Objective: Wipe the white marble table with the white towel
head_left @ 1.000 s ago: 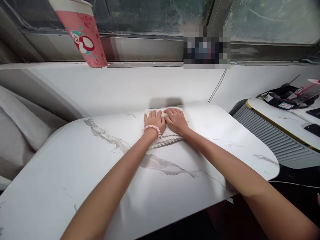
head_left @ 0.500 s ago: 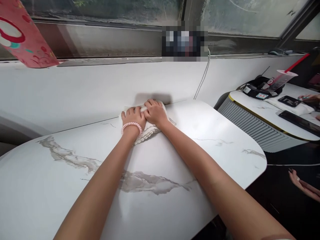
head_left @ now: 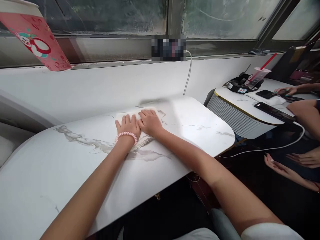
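Note:
A white cloth [head_left: 145, 140] with a scalloped edge lies on the white marble-patterned table [head_left: 195, 133], toward its wall side. My left hand [head_left: 128, 125], with a pink coil band at the wrist, presses flat on the cloth with its fingers spread. Beside it, touching it, my right hand [head_left: 150, 122] lies palm down on the same cloth with its fingers stretched forward. The hands and forearms cover part of the cloth.
A red paper cup [head_left: 47, 40] stands on the window sill at left. A blurred-out object with a white cable [head_left: 189, 71] is on the sill. To the right, a second table [head_left: 240, 115] bears a clear cup [head_left: 258, 78] and phones. Other people's hands [head_left: 282, 166] show at right.
Both hands and the cloth have moved back from the wall toward me. The fingers, bent over the cloth before, now lie flatter. The camera view has turned right.

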`<state>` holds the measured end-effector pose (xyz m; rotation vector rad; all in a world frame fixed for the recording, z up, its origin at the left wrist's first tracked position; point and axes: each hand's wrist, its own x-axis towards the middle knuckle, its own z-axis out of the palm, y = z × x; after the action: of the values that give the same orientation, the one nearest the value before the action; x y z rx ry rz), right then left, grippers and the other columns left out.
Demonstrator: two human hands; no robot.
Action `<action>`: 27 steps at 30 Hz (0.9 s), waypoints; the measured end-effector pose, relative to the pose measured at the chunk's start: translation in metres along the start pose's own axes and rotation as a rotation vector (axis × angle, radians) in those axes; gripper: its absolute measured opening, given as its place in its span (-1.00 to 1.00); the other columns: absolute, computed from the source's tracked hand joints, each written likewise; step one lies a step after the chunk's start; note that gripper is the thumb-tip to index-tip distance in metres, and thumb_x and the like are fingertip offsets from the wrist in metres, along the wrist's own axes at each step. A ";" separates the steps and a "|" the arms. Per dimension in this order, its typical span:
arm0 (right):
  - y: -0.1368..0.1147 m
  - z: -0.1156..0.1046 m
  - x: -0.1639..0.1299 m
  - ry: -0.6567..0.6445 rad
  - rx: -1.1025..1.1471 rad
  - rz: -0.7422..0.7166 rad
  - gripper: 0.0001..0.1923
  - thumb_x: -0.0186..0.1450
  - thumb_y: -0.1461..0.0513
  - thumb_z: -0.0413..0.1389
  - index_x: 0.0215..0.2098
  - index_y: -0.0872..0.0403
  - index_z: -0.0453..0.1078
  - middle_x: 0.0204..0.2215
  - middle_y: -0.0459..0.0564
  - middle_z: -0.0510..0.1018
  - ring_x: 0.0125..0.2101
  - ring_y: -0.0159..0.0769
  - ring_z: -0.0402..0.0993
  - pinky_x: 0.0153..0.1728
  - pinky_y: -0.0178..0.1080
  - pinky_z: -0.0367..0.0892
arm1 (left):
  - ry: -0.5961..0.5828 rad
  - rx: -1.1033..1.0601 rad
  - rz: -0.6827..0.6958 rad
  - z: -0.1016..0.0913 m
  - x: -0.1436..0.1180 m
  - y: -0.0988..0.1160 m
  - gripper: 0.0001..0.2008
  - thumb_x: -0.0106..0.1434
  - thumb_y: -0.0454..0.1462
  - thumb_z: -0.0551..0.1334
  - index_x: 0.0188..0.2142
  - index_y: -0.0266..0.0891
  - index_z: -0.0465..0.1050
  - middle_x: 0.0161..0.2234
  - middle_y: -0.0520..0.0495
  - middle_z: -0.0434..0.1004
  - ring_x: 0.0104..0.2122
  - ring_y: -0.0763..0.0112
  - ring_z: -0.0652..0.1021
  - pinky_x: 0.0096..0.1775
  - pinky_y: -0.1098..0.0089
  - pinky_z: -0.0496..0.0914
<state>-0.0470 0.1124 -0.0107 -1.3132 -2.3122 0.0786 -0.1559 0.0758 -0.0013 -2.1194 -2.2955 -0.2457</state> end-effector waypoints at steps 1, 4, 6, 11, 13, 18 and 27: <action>-0.005 -0.005 -0.013 -0.012 -0.005 -0.020 -0.70 0.42 0.27 -0.05 0.01 0.22 0.41 0.11 0.22 0.48 0.17 -0.07 0.30 0.25 -0.03 0.07 | -0.014 0.024 0.000 -0.002 -0.015 0.003 -0.43 0.42 -0.26 -0.20 0.34 -0.40 0.15 0.37 -0.38 0.12 0.37 0.00 0.15 0.32 -0.16 -0.01; -0.022 -0.020 -0.059 -0.030 -0.007 -0.105 -0.67 0.44 0.23 -0.05 0.03 0.22 0.42 0.13 0.23 0.46 0.19 -0.05 0.27 0.27 0.00 0.05 | -0.034 0.091 -0.011 -0.010 -0.068 0.011 -0.42 0.41 -0.27 -0.20 0.34 -0.42 0.15 0.37 -0.41 0.13 0.36 -0.05 0.17 0.30 -0.19 0.03; -0.035 -0.029 -0.090 -0.017 0.003 -0.143 -0.65 0.44 0.20 -0.05 0.06 0.22 0.42 0.16 0.23 0.45 0.20 -0.04 0.26 0.28 0.03 0.04 | -0.042 0.130 -0.011 -0.015 -0.103 0.014 -0.41 0.40 -0.27 -0.18 0.34 -0.44 0.16 0.36 -0.43 0.14 0.35 -0.09 0.19 0.28 -0.21 0.06; -0.069 -0.033 -0.137 -0.006 0.038 -0.183 -0.61 0.44 0.21 -0.06 0.16 0.14 0.38 0.20 0.19 0.44 0.24 -0.01 0.24 0.31 0.19 -0.05 | -0.015 0.140 0.024 -0.014 -0.164 -0.005 -0.39 0.34 -0.23 -0.06 0.34 -0.34 0.20 0.33 -0.42 0.21 0.32 -0.14 0.26 0.26 -0.22 0.13; -0.082 -0.029 -0.137 -0.014 0.036 -0.203 -0.61 0.44 0.21 -0.05 0.17 0.12 0.38 0.21 0.19 0.43 0.24 0.00 0.25 0.31 0.23 -0.06 | 0.015 0.134 0.018 -0.012 -0.172 -0.021 -0.39 0.32 -0.22 -0.04 0.34 -0.28 0.21 0.32 -0.37 0.24 0.31 -0.13 0.28 0.26 -0.20 0.15; -0.110 -0.012 -0.104 -0.031 0.029 -0.211 -0.64 0.43 0.17 -0.03 0.10 0.13 0.41 0.16 0.19 0.46 0.18 0.00 0.28 0.30 0.21 -0.04 | -0.007 0.185 -0.046 -0.018 -0.155 -0.063 -0.38 0.35 -0.17 -0.07 0.35 -0.30 0.20 0.34 -0.32 0.21 0.30 -0.11 0.30 0.26 -0.08 0.21; -0.122 0.029 -0.017 -0.045 0.079 -0.161 -0.69 0.45 0.20 -0.06 0.01 0.13 0.44 0.00 0.11 0.54 0.08 -0.09 0.34 0.25 0.04 0.03 | -0.070 0.142 -0.049 -0.026 -0.077 -0.122 -0.40 0.41 -0.14 -0.15 0.38 -0.25 0.12 0.38 -0.24 0.13 0.36 0.08 0.19 0.32 0.03 0.09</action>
<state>-0.1489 0.0378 -0.0086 -1.0935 -2.4184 0.1460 -0.2728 -0.0129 0.0025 -2.0377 -2.3269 -0.0083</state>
